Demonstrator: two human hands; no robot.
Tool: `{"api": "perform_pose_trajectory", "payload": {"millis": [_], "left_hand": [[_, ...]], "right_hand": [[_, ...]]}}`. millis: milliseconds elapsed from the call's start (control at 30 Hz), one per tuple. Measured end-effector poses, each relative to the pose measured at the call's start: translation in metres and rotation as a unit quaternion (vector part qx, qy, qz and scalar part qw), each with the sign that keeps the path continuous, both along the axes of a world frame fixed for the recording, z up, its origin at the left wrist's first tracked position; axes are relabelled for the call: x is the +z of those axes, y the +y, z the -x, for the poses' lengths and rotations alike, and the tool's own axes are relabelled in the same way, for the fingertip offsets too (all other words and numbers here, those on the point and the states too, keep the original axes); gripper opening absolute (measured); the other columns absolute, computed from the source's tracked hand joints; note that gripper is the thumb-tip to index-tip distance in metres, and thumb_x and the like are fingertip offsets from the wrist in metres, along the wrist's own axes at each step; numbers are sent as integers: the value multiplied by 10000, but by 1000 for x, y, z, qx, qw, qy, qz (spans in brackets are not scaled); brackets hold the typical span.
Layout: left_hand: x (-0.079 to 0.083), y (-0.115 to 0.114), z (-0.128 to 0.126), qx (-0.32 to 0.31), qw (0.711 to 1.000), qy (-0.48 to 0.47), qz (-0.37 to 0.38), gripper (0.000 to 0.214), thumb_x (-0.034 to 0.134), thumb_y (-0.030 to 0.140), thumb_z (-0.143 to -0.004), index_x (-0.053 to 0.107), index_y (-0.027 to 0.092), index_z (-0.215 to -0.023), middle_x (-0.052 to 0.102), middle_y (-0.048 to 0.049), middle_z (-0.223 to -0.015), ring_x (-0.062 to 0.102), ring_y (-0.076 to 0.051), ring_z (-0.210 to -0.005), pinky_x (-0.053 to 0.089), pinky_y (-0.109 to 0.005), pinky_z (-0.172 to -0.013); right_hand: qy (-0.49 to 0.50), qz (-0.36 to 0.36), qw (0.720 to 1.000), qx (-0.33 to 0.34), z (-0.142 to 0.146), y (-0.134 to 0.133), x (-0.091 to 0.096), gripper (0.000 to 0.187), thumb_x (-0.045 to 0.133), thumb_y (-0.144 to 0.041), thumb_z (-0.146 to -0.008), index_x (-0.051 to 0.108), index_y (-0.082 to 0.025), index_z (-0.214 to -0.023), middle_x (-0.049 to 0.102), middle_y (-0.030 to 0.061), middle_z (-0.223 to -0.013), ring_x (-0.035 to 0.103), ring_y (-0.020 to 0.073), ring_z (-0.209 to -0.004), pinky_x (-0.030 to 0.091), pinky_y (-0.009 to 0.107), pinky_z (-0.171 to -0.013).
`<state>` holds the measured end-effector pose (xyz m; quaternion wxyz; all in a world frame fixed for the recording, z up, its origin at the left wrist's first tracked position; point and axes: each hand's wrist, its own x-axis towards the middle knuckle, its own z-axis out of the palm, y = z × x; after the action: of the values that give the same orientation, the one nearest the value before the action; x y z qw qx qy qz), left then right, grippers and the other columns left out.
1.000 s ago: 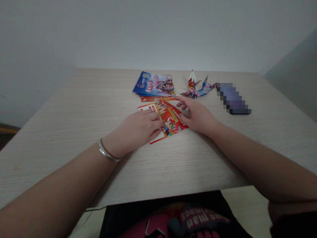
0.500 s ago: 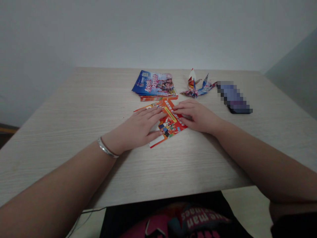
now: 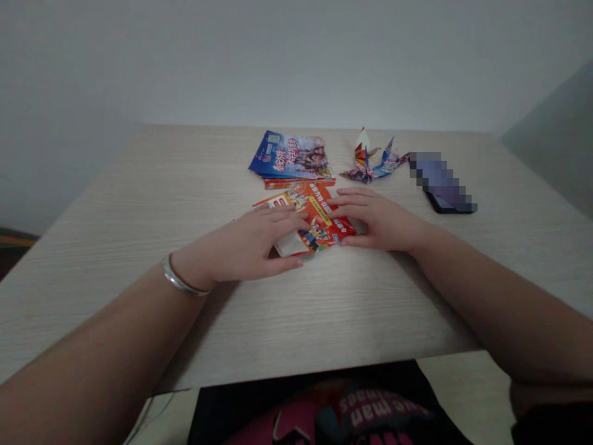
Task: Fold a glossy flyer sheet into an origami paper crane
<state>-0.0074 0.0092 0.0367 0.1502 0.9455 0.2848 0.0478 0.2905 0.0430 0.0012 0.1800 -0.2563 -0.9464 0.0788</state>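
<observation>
A red and orange printed leaflet (image 3: 319, 216) lies in front of me with its near edge bowed up off the table. The fingers of my left hand (image 3: 252, 243) stretch over its left part, and the thumb lies apart by the near edge. From the other side my right hand (image 3: 382, 219) rests its outstretched fingers on the right part, its thumb at the near right corner. Both hands are open, and parts of the leaflet are hidden under the fingers.
Behind the leaflet is a stack of blue and orange printed leaflets (image 3: 294, 157). Folded paper cranes (image 3: 370, 167) stand right of it, then a dark phone (image 3: 442, 185), partly pixelated. The pale table (image 3: 222, 346) ends at a wall.
The leaflet's near edge has risen and bowed away from me. My left hand has shifted slightly left, with its thumb now closer to me. My right thumb has moved to the leaflet's near corner.
</observation>
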Motion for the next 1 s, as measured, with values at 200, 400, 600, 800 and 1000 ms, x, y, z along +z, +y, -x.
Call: {"api": "perform_pose_trajectory", "payload": {"millis": [200,400,600,800,1000], "left_hand": [[11,-3,-2,65,997,-10,36,376,403,415,-1030,706,200,-1090,736,-64,-1032,678,-193,-924,498,-302,-848],[8,-2,3,113,993,-8,14,415,410,451,-1025,737,202,-1083,758,-64,-971,681,-189,-846,491,-296,-797],[-2,4,11,75,996,-40,24,351,477,456,-1009,743,253,-1112,761,-50,-1096,701,-199,-1023,508,-323,-916],[-4,4,6,109,987,-93,78,384,475,451,-998,765,224,-887,771,-53,-951,694,-201,-920,554,-335,-847],[-7,2,3,225,965,-99,94,450,435,482,-998,749,201,-839,735,-32,-770,660,-182,-740,530,-293,-712]], "right_hand": [[1,-81,996,31,8,-6,10,215,604,-320,-974,789,-225,-1028,805,39,-1053,692,227,-1043,528,391,-946],[-13,-110,993,35,9,-9,11,203,606,-287,-972,793,-211,-949,799,42,-928,664,197,-859,506,342,-806],[-38,-78,996,12,7,-10,11,142,630,-231,-911,759,-180,-879,776,67,-887,685,213,-860,519,339,-795],[-12,-13,1000,-11,8,-9,12,150,613,-259,-903,725,-208,-818,767,59,-873,685,214,-855,522,352,-815],[-23,-27,999,-35,12,-11,13,232,602,-319,-942,749,-176,-834,762,92,-862,683,234,-862,503,368,-810]]}}
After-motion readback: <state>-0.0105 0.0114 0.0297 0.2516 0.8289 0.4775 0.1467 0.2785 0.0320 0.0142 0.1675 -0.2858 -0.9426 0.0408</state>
